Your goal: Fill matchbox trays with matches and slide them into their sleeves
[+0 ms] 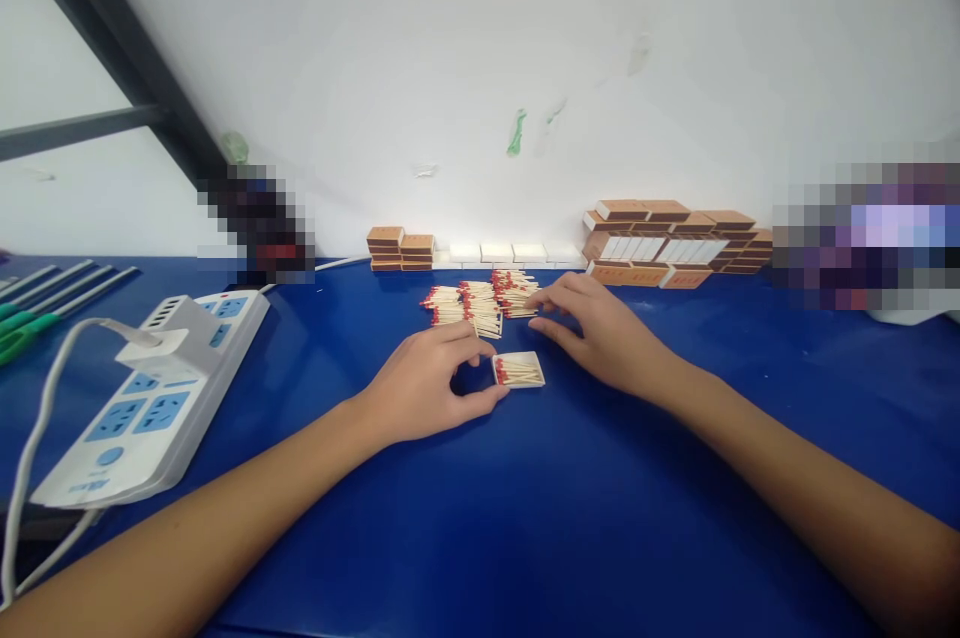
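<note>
Blue table [525,518]: left hand [420,388] against tray [519,371], matches [484,303] beyond.

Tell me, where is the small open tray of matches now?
The small tray lies on the blue table near the centre, touched by the left hand, just in front of the match pile.

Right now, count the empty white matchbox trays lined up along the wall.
4 white trays sit side by side at the wall, between the small brown box stack and the big pile. More may be hidden.
</note>
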Demonstrator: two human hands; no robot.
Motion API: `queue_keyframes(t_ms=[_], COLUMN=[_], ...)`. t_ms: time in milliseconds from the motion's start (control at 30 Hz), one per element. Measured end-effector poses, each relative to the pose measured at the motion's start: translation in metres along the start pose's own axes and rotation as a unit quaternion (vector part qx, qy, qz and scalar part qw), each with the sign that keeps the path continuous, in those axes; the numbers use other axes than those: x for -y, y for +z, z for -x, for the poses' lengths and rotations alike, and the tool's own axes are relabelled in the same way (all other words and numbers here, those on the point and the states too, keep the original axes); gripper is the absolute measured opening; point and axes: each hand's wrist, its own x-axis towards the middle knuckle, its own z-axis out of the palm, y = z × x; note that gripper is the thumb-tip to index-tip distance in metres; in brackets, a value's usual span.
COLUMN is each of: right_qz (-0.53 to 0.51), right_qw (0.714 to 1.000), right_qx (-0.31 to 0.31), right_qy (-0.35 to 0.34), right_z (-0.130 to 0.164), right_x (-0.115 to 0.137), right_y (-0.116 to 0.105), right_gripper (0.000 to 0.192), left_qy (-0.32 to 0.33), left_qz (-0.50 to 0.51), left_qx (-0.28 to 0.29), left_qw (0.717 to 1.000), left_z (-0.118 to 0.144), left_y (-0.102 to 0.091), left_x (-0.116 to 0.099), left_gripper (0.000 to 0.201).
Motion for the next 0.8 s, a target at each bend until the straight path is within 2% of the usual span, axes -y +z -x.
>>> queue_keyframes(t_ms=[133,433,600,800], right_qz=[0.008,0.001,0.003,0.013], right_qw=[1.0,1.0,0.998,0.998], right_qx=[0.004,0.013,0.037,0.059], right_qy=[-0.004,0.021,0.042,0.019], right_z=[-0.008,-0.012,-0.011,-0.007], right_x=[-0.014,-0.013,-0.014,-0.013], right_y=[0.007,0.012,0.011,0.007], right_gripper=[0.014,0.01,0.017,0.016], left_qy=[0.001,0.004,0.002,0.004], left_qz=[0.003,-0.004,-0.003,0.003], left_qx=[0.002,0.001,0.004,0.0], left_qw=[1.0,1.0,1.0,1.0], left_z=[0.0,0.0,-0.001,-0.001], left_y=[0.0,0.0,0.0,0.0], left_x=[-0.001,-0.001,-0.001,-0.001], left_gripper=[0.027,0.026,0.026,0.027])
